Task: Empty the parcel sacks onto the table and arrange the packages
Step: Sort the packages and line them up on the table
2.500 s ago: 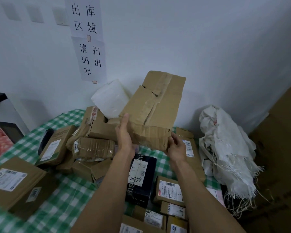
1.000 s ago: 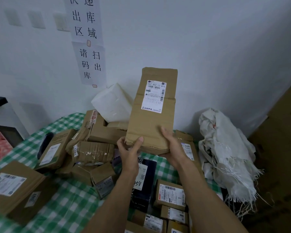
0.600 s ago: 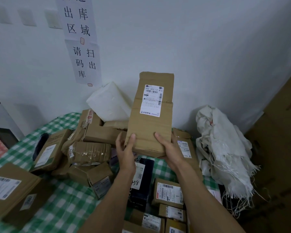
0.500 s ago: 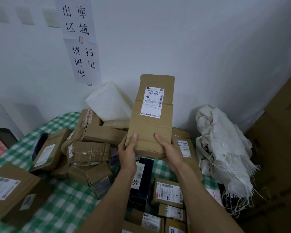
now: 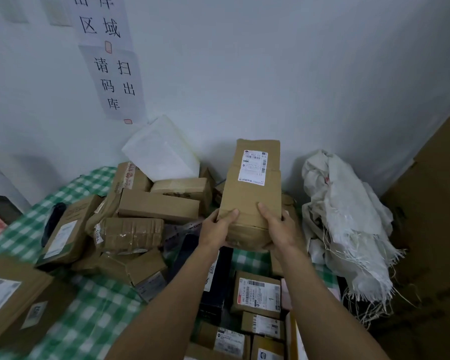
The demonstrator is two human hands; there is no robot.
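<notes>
The left hand (image 5: 218, 227) and right hand (image 5: 278, 227) are gripping the tall cardboard box (image 5: 252, 201) by its lower end, fingers (image 5: 263, 208) curled round it. Having been turned label (image 5: 253, 166) forward, it is sinking upright toward the pile at the back of the checked surface (image 5: 94, 315), probably to be stood in place.

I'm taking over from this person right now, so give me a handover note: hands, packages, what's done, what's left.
Left hand and right hand: both grip the bottom end of a tall cardboard box, held upright with its shipping label toward the camera.
White woven sack: crumpled at the right end of the green checked tablecloth; it looks emptied.
Done: an untidy heap of parcels lies on the cloth.
Left: set down the held box, then arrange the heap.
</notes>
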